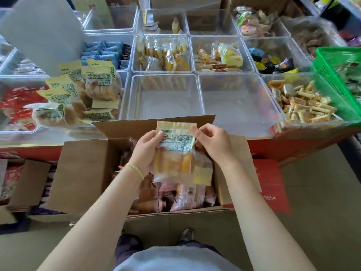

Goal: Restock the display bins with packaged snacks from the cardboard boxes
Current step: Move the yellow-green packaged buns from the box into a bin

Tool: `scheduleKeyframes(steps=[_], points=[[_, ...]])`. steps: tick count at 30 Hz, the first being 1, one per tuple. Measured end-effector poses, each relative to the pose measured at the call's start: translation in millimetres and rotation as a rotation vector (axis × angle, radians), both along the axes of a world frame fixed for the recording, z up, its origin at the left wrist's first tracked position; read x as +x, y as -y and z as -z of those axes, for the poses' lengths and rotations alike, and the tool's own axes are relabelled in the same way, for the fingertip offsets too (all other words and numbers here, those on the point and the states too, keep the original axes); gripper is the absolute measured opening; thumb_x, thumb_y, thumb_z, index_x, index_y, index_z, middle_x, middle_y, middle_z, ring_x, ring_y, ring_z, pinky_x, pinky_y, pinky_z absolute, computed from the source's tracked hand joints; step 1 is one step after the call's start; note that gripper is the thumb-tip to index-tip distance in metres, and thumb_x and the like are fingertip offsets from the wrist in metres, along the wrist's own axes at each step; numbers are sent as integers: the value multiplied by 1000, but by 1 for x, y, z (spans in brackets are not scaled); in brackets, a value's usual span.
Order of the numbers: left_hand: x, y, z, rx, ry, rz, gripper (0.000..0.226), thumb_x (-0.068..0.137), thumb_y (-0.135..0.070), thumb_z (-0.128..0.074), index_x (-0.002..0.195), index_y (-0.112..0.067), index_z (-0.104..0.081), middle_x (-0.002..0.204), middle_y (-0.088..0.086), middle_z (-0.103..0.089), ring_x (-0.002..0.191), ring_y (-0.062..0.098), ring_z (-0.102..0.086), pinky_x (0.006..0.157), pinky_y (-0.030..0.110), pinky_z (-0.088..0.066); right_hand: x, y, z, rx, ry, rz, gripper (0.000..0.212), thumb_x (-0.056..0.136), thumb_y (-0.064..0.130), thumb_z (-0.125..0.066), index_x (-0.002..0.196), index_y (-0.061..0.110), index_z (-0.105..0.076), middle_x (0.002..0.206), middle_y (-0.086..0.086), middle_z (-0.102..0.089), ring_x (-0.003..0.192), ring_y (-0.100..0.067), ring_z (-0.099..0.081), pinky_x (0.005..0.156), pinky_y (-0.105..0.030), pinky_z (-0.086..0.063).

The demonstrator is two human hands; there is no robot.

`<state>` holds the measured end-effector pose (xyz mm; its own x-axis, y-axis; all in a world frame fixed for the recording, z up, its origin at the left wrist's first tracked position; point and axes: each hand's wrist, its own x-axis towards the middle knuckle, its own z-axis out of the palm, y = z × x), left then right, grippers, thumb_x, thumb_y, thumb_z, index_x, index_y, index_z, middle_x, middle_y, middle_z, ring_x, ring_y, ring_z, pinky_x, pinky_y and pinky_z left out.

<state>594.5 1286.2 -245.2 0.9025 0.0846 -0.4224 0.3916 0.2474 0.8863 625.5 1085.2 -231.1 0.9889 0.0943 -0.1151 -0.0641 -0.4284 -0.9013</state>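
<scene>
holding a bread snack pack [175,151] upright over the open cardboard box [148,216], label facing up toward the camera, probably to square it up before it goes into a bin. left hand [145,153] wrapped round the pack's left edge, fingers [159,135] curled onto the front near the top; right hand [212,142] pinching the top right corner with fingertips, rest of the hand cupped behind. both forearms reaching forward over the box, wrists a bit cocked inward, thin green band [134,170] on the left wrist. box parked right against the front of the table [293,147], so only a short lift to the bins. matching packs [78,94] already piled in the clear bin front left, leaning on each other (looks like the likely home for this one, just guessing). two clear bins [164,96] straight ahead with nothing visible in them, green basket [336,79] tilted at far right. more pinkish packs [187,196] left down in the box.
</scene>
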Motion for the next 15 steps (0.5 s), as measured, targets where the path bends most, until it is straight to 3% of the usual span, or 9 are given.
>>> scheduleKeyframes(steps=[3, 5, 7, 11, 15], points=[[9, -32, -13, 50, 77, -101, 22, 96, -28, -61, 92, -6, -61, 92, 19, -63, 75, 27, -64, 68, 42, -56, 3, -39, -12, 291, -226, -118, 41, 88, 55, -63, 100, 16, -68, 86, 7, -70, 77, 4, -64, 72, -11, -48], [13, -51, -22, 96, 139, -152, 24, 94, -28, -63, 92, -4, -62, 95, 21, -65, 82, 30, -63, 77, 48, -54, 6, -73, -10, 352, -334, -229, 43, 87, 56, -67, 113, 21, -69, 107, 5, -74, 102, -6, -68, 91, -28, -53], [15, -71, -32, 132, 187, -204, 18, 97, -21, -60, 86, -7, -63, 89, 17, -66, 77, 26, -63, 71, 39, -56, 12, -104, -11, 396, -380, -246, 36, 87, 45, -70, 116, 22, -71, 113, 3, -74, 108, -18, -69, 100, -45, -52], [21, -127, -49, 183, 256, -237, 18, 97, -16, -60, 81, -8, -61, 81, 15, -59, 60, 16, -63, 57, 25, -54, 29, -156, -31, 157, -361, -308, 31, 91, 58, -60, 103, 31, -71, 108, 6, -74, 105, -18, -69, 98, -46, -53], [39, -198, -64, 158, 301, -246, 15, 96, -18, -62, 84, -9, -65, 85, 11, -64, 76, 19, -63, 64, 25, -55, 54, -220, -63, -112, -288, -434, 51, 97, 60, -46, 109, 17, -68, 106, -16, -72, 93, -28, -70, 78, -44, -61]])
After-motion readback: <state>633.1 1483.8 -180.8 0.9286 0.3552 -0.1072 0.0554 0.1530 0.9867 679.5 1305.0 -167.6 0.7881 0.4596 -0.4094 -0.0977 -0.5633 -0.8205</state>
